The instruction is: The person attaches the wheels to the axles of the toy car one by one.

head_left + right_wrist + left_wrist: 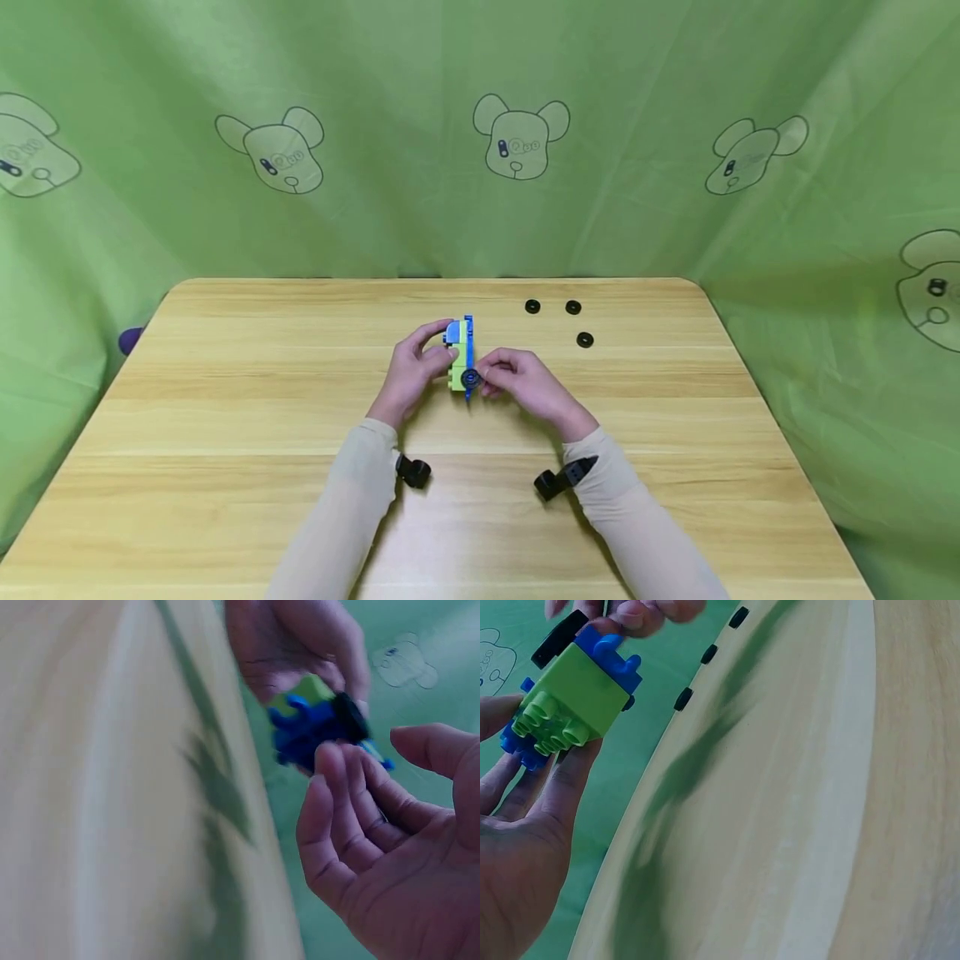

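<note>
My left hand (pixel 405 375) grips a small toy car (pixel 457 381) of lime-green and blue building blocks, held on its side above the table. Its blue base (pixel 304 735) faces right, towards my other hand. One black wheel (pixel 470 378) sits on the base at the end nearer me. Green studs (pixel 547 720) point out on the left side of the car. My right hand (pixel 525 383) is beside the wheel, fingers loosely bent with the tips at the blue base. In the right wrist view its thumb stands apart from the fingers, with nothing pinched between them.
Three loose black wheels lie on the wooden table (pixel 300 358) at the back right: one to the left (pixel 532 307), another beside it (pixel 573 307), and a nearer wheel (pixel 585 340). Green curtain (pixel 405 208) hangs around the table. A purple object (pixel 131 340) shows past the left edge.
</note>
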`<state>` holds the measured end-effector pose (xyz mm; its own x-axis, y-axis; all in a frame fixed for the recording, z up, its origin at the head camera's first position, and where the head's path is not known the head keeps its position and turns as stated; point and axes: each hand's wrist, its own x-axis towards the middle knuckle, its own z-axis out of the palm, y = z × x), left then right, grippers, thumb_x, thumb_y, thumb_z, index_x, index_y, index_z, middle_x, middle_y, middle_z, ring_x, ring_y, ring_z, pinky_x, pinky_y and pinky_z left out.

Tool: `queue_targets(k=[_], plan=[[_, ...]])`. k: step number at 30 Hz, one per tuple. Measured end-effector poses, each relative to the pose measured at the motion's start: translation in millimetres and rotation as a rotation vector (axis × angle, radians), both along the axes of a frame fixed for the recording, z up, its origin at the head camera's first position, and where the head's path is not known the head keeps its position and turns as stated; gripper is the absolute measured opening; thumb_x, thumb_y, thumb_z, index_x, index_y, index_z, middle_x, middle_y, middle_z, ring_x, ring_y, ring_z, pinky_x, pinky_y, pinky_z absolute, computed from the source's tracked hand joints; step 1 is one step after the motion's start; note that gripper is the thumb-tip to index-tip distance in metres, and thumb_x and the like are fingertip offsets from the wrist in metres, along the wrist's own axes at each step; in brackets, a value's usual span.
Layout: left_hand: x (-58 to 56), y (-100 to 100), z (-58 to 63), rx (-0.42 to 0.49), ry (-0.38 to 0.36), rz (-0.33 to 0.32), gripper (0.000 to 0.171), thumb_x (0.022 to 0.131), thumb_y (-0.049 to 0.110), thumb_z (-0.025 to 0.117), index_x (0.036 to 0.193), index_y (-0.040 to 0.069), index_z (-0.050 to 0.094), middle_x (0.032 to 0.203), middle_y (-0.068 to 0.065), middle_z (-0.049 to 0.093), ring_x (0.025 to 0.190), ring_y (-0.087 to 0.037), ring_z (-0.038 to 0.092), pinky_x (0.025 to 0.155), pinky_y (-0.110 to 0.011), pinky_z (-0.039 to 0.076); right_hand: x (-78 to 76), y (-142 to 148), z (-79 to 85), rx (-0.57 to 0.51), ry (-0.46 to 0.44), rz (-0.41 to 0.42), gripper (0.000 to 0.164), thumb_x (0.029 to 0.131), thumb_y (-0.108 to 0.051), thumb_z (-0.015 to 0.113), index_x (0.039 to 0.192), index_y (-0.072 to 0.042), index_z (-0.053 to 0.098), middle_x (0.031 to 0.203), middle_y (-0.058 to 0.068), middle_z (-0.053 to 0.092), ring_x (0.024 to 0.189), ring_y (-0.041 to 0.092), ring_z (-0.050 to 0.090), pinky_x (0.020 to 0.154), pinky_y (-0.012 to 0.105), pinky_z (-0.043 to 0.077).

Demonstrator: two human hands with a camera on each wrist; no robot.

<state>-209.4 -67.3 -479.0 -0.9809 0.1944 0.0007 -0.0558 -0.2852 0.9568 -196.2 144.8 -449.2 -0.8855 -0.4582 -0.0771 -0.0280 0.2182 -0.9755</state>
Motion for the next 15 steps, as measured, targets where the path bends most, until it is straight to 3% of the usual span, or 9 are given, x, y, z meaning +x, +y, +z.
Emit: queue_targets(k=[4, 8, 11, 15], plan=[[-0.1, -2, -0.2, 0.002, -0.011, 0.009, 0.051, 0.090, -0.003, 0.065, 0.138, 0.007, 0.053, 0.125, -0.021, 0.059, 0.104, -0.034, 0.064, 0.087, -0.038, 0.056, -4.5, 20, 9.3, 0.063, 0.105, -0.042, 0.027, 0.098, -0.013, 0.060, 0.117, 0.006, 0.060, 0.105, 0.025, 0.064, 0.097, 0.045, 0.061, 0.089, 0.054, 0.051], [0.2, -4, -1.3, -0.007, -0.013, 0.013, 0.050, 0.090, -0.004, 0.065, 0.138, 0.006, 0.053, 0.125, -0.020, 0.058, 0.095, -0.022, 0.067, 0.083, -0.035, 0.057, -10.8, 48, 13.6, 0.197, 0.256, -0.126, 0.027, 0.095, -0.013, 0.064, 0.117, 0.003, 0.062, 0.106, 0.016, 0.065, 0.097, 0.031, 0.062, 0.088, 0.044, 0.052], [-0.3, -5, -2.5, -0.009, -0.016, 0.017, 0.052, 0.089, -0.004, 0.065, 0.139, 0.004, 0.052, 0.124, -0.021, 0.059, 0.091, -0.018, 0.067, 0.081, -0.033, 0.057, -13.5, 67, 13.4, 0.254, 0.303, -0.170, 0.028, 0.094, -0.012, 0.067, 0.117, 0.003, 0.062, 0.105, 0.012, 0.065, 0.096, 0.025, 0.061, 0.087, 0.039, 0.052], [-1.2, -6, -4.2, -0.014, -0.013, 0.024, 0.053, 0.089, -0.004, 0.066, 0.139, 0.002, 0.051, 0.123, -0.022, 0.059, 0.091, -0.019, 0.067, 0.077, -0.030, 0.057, -15.2, 88, 12.3, 0.282, 0.326, -0.189, 0.029, 0.092, -0.010, 0.070, 0.117, 0.002, 0.062, 0.108, 0.013, 0.066, 0.098, 0.026, 0.060, 0.088, 0.043, 0.051]])
